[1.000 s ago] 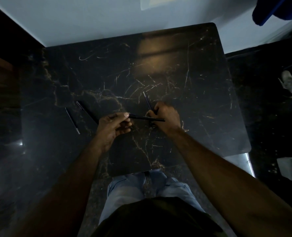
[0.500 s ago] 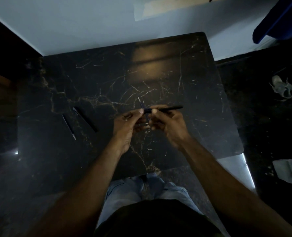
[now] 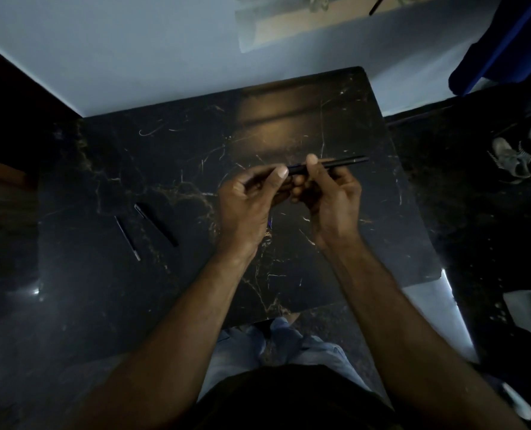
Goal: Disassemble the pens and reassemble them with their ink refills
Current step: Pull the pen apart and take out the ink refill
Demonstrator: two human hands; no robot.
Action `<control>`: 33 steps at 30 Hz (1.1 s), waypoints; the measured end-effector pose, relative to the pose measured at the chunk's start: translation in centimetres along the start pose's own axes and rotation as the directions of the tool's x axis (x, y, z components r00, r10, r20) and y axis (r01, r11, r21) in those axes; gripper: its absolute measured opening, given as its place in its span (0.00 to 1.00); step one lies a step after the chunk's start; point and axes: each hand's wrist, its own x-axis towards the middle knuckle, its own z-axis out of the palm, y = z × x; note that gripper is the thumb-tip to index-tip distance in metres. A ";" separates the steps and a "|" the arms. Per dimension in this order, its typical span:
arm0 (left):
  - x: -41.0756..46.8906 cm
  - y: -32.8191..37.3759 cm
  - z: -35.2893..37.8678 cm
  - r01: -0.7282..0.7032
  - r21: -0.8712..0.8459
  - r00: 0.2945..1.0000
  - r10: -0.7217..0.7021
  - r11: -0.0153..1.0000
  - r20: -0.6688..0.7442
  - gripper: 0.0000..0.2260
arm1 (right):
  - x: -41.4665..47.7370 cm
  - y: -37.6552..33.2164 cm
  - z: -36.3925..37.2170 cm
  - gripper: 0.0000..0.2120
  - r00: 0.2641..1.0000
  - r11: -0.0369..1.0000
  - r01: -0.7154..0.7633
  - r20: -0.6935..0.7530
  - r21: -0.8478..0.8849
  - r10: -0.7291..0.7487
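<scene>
Dim light falls on a pale wall (image 3: 118, 57) at twelve o'clock, and against it stands a black marble table (image 3: 289, 125) veined in gold, filling the middle of the view. Dark floor (image 3: 475, 212) surrounds it, with a pair of pale shoes (image 3: 512, 156) lying at three o'clock and a blue cloth (image 3: 503, 48) hanging at two o'clock. At six o'clock the person's jeans (image 3: 242, 355) show below the table's near edge.

Both bare forearms reach up from the lower corners and converge above the table's centre, wrists slightly bent. The left hand (image 3: 248, 206) is curled nearly closed, back toward the camera, thumb extended to the one o'clock side so that its nail sits against the near end of a black pen (image 3: 335, 165). The right hand (image 3: 332, 197) is likewise curled, thumb and fingertips pinching the pen's barrel close beside the left thumb. The pen lies almost level, raised off the marble, its free end pointing toward three o'clock past the right hand. Whether the left fingers also grip it cannot be told; they are folded out of sight.

Well apart at nine o'clock, two slim pieces lie on the marble side by side: a dark pen barrel (image 3: 157, 224) and, just beside it, a thin ink refill (image 3: 127, 238) with a pale tip.
</scene>
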 end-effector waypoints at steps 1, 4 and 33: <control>0.0 0.1 0.6 -0.016 -0.002 1.000 0.016 1.000 0.001 0.03 | 0.1 0.1 0.2 0.09 1.000 1.000 -0.001 -0.022 0.027 0.001; -0.3 0.3 1.9 -0.039 0.009 0.999 0.040 0.999 -0.033 0.04 | 0.9 -0.1 0.1 0.12 0.991 0.995 -0.035 -0.129 0.088 0.046; 8.4 -10.6 -5.6 -0.464 0.860 0.875 -0.043 0.211 0.483 0.08 | -3.4 1.2 -7.9 0.04 0.965 0.964 -0.260 -0.062 -0.059 0.256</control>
